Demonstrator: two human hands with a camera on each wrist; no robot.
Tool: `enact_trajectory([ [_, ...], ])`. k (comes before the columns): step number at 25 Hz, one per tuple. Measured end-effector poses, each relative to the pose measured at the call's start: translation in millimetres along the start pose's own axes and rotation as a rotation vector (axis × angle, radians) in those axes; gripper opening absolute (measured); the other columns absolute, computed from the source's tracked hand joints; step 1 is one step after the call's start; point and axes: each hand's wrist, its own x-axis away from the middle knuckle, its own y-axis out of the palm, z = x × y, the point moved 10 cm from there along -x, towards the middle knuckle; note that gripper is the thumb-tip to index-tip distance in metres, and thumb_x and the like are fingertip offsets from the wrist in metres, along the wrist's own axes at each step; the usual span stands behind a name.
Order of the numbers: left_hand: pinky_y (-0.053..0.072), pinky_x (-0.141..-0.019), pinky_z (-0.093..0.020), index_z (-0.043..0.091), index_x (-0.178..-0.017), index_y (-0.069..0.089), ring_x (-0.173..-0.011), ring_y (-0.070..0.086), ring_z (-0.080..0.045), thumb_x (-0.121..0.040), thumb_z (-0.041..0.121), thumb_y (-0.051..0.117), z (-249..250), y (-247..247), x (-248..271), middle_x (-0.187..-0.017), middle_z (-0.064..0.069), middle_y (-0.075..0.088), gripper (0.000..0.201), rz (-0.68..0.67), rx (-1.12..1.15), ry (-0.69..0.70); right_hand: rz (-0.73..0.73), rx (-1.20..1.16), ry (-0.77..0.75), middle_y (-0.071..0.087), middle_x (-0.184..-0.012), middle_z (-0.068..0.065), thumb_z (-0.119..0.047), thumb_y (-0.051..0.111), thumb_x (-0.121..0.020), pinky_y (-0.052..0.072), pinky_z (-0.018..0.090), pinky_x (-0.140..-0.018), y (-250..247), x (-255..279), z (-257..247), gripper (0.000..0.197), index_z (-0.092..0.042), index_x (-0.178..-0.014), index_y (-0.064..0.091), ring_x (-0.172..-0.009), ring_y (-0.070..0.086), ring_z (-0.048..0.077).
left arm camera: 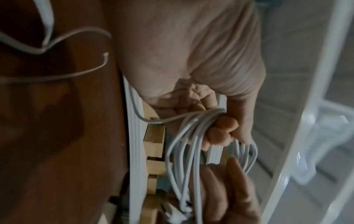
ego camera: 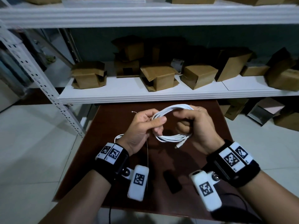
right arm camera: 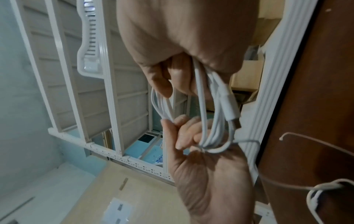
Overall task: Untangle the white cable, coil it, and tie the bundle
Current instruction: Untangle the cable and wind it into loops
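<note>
The white cable (ego camera: 174, 137) is wound into a coil of several loops, held in the air over the dark brown table (ego camera: 194, 160). My left hand (ego camera: 155, 125) grips one side of the coil (left arm camera: 193, 136), fingers curled round the strands. My right hand (ego camera: 182, 122) grips the other side (right arm camera: 203, 97). A white connector (ego camera: 178, 145) sticks out at the coil's lower edge, also plain (right arm camera: 229, 106) in the right wrist view. A thin white tie (ego camera: 147, 152) hangs down from my left hand, and its other end (ego camera: 133, 112) pokes out to the left.
A black object (ego camera: 172, 183) lies on the table near me. Behind the table runs a white shelf (ego camera: 145, 97) with several cardboard boxes (ego camera: 159, 76). A perforated metal upright (ego camera: 48, 88) stands at the left. More boxes (ego camera: 234, 109) sit on the tiled floor at the right.
</note>
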Motion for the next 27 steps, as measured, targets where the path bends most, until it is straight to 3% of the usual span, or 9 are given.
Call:
enact_trajectory([
  [4, 0.039, -0.053, -0.019, 0.008, -0.083, 0.055, -0.047, 0.037, -0.005, -0.101, 0.031, 0.054, -4, 16, -2, -0.055, 0.011, 0.024, 0.029, 0.012, 0.584, -0.069, -0.013, -0.256, -0.020, 0.013, -0.050, -0.007, 0.008, 0.053, -0.082, 0.008, 0.030, -0.049, 2, -2, 2, 0.042, -0.020, -0.058, 0.033, -0.040, 0.008, 0.010],
  [7, 0.023, -0.043, -0.018, 0.010, -0.077, 0.054, -0.043, 0.016, -0.005, -0.102, 0.042, 0.050, 0, 25, -4, -0.054, 0.012, 0.017, 0.041, 0.014, 0.678, -0.111, -0.023, -0.267, -0.034, 0.014, -0.048, -0.006, 0.007, 0.054, -0.083, 0.008, 0.031, -0.050, 2, -5, 4, 0.041, -0.020, -0.061, 0.032, -0.037, 0.011, 0.011],
  [10, 0.013, -0.038, -0.019, 0.014, -0.070, 0.051, -0.041, 0.009, -0.005, -0.102, 0.037, 0.053, -4, 14, -8, -0.046, 0.013, 0.021, 0.040, 0.133, 0.537, -0.118, -0.036, -0.260, -0.030, 0.014, -0.048, -0.006, 0.005, 0.056, -0.083, 0.009, 0.033, -0.052, 2, -7, 11, 0.042, -0.020, -0.063, 0.030, -0.037, 0.015, 0.011],
  [15, 0.013, -0.034, -0.018, 0.014, -0.068, 0.048, -0.034, 0.018, 0.000, -0.099, 0.031, 0.059, 0, -4, -9, -0.046, 0.013, 0.023, 0.037, 0.243, 0.372, -0.060, -0.106, -0.187, 0.004, 0.018, -0.051, -0.002, 0.001, 0.056, -0.090, 0.017, 0.036, -0.058, 3, 0, 21, 0.040, -0.019, -0.061, 0.037, -0.045, 0.028, 0.015],
  [19, 0.013, -0.035, -0.017, 0.012, -0.071, 0.048, -0.035, 0.020, 0.000, -0.104, 0.025, 0.059, 7, -9, -6, -0.048, 0.012, 0.025, 0.037, 0.232, 0.213, -0.029, -0.268, -0.031, 0.011, 0.031, -0.056, 0.007, -0.003, 0.061, -0.086, 0.034, 0.033, -0.061, 8, 4, 16, 0.031, -0.013, -0.059, 0.049, -0.058, 0.046, 0.023],
  [22, 0.016, -0.035, -0.015, 0.012, -0.068, 0.048, -0.037, 0.019, -0.001, -0.104, 0.021, 0.061, 9, -3, -4, -0.050, 0.009, 0.024, 0.039, 0.183, 0.047, -0.015, -0.318, 0.179, -0.002, 0.040, -0.063, 0.022, 0.000, 0.067, -0.085, 0.043, 0.029, -0.057, 6, 2, 16, 0.025, -0.002, -0.066, 0.050, -0.055, 0.051, 0.022],
  [24, 0.017, -0.036, -0.015, 0.012, -0.067, 0.048, -0.037, 0.018, -0.002, -0.106, 0.019, 0.060, 7, 1, -3, -0.050, 0.007, 0.023, 0.041, 0.170, -0.041, -0.030, -0.310, 0.313, -0.023, 0.046, -0.058, 0.017, -0.001, 0.073, -0.083, 0.042, 0.031, -0.056, 2, -2, 17, 0.025, 0.002, -0.069, 0.053, -0.050, 0.054, 0.021],
  [27, 0.016, -0.036, -0.015, 0.012, -0.067, 0.046, -0.037, 0.018, -0.003, -0.107, 0.017, 0.057, 7, 3, -3, -0.051, 0.005, 0.022, 0.041, 0.178, -0.078, -0.038, -0.301, 0.405, -0.015, 0.050, -0.053, 0.011, 0.000, 0.078, -0.084, 0.041, 0.032, -0.056, -1, -6, 23, 0.033, -0.004, -0.064, 0.052, -0.050, 0.057, 0.021],
])
